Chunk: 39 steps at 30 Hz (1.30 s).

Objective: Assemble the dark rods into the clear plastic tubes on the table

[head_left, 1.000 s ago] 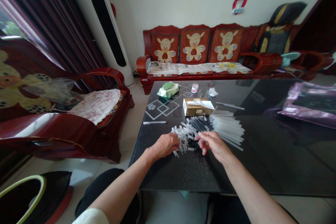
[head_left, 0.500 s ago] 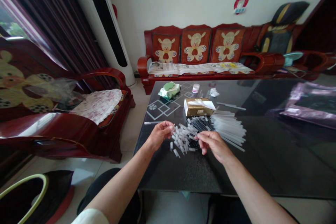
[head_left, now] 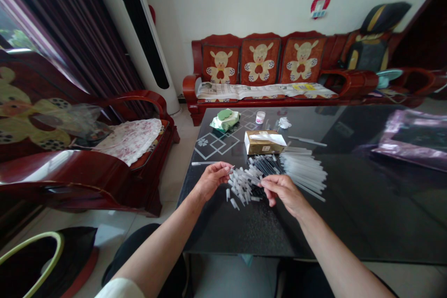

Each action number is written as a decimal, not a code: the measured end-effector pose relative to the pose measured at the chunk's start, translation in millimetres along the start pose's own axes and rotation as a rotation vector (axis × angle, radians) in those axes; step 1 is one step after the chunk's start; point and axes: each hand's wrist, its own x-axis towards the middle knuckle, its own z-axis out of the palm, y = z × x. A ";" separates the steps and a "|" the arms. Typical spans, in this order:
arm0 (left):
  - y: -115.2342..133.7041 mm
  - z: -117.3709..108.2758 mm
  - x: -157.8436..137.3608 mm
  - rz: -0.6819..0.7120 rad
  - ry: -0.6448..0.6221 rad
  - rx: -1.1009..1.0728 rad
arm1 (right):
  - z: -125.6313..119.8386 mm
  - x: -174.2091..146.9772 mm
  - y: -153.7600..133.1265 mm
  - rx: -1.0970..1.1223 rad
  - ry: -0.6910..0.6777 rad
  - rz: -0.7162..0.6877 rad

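My left hand is closed in a pinch at the left side of a heap of translucent white pen caps. A tiny tip shows at its fingertips, too small to name. At the heap's right side, my right hand has thumb and forefinger pressed together on a pale translucent pen piece that points left. Black pen refills lie in a bundle just beyond the hands. To the right of them, clear pen barrels are fanned out in a pile.
Behind the piles stands a gold tissue box. Farther back are a green wipes pack, a small white jar and a crumpled tissue. A single pen lies near the left table edge. Shiny purple packaging rests at right.
The pale pen piece in my right fingers now shows more plainly, pointing left over the caps. My left hand has barely shifted, and the piles look the same.
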 end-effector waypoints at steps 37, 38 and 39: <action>4.5 -8.8 6.5 0.068 0.278 -0.076 | 8.7 -2.1 2.2 -0.030 -0.151 0.075; 4.0 -8.2 6.4 0.064 0.281 -0.094 | 8.7 -1.0 0.7 0.053 -0.101 0.080; 2.8 -6.8 6.0 0.058 0.270 -0.111 | 8.8 0.3 -0.7 0.147 -0.048 0.081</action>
